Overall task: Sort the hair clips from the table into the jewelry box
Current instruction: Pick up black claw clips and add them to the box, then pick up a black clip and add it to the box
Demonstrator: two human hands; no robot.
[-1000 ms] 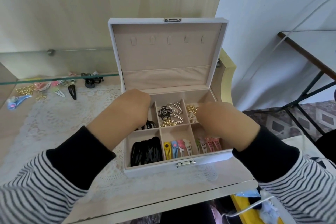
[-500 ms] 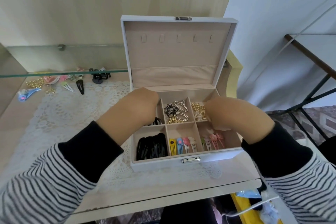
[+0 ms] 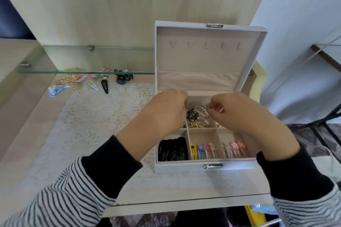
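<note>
Fingers (image 3: 215,106) of right hand (image 3: 239,116) just beside silver clips (image 3: 202,114) in jewelry box (image 3: 184,168)

jewelry box (image 3: 175,167): matt cloth lining | black clips (image 3: 172,150): glossy (perhaps plastic)

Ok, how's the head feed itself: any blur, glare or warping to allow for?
Head view: soft even light, no hard shadows; wide-angle slants the jewelry box lid; loose clips under the glass shelf small, fuzzy; left hand and right hand slightly soft.

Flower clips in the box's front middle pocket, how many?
4, side by side: yellow flower snap clip, blue one, pink one, cream one, left to right. More could hide beneath.
</note>
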